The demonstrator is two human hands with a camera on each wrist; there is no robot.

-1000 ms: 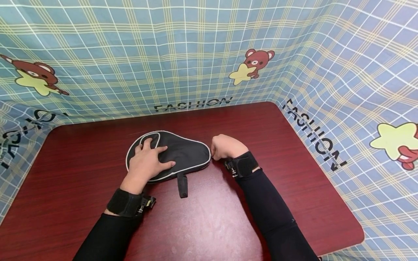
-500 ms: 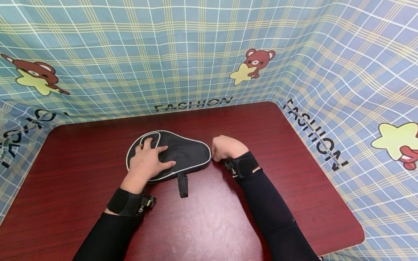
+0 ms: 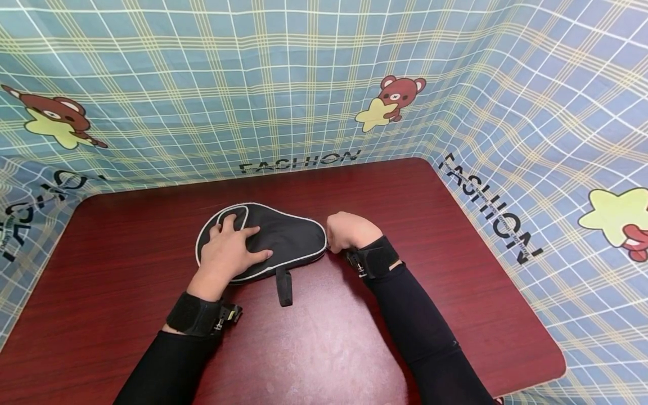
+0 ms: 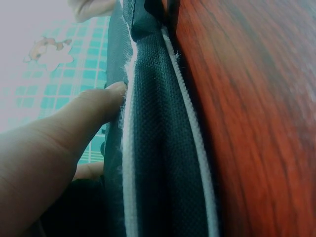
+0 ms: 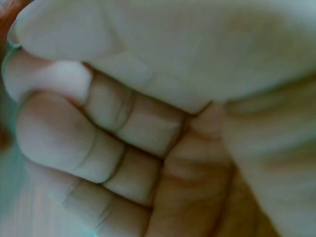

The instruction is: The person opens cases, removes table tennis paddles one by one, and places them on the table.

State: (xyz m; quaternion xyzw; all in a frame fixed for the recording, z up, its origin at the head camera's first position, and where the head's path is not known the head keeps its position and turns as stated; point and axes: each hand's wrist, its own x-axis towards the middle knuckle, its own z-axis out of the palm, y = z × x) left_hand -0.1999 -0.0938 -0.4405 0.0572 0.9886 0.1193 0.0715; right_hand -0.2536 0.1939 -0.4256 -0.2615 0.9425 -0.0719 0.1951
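Observation:
A black table tennis paddle case [image 3: 286, 233] with white piping lies flat on the table, its round end to the left and its narrow end to the right. My left hand [image 3: 223, 253] rests spread over the round end. In the left wrist view the left thumb [image 4: 94, 113] lies on the case's upper side, next to the piped edge [image 4: 158, 123]. At the narrow tip, my right hand [image 3: 351, 229] has its fingers curled and pinches the zipper pull, mostly hidden by the hand. Thumb and index finger [image 5: 47, 76] press together in the right wrist view.
A short black strap [image 3: 284, 287] sticks out from the case's near side. The dark red wooden table [image 3: 324, 349] has rounded corners. Plaid cloth [image 3: 293, 84] with printed bears hangs behind it and on the sides. Both wrists wear black camera bands [image 3: 194, 315].
My right hand has shifted slightly left and toward me at the narrow tip. The left hand and the case hold still.

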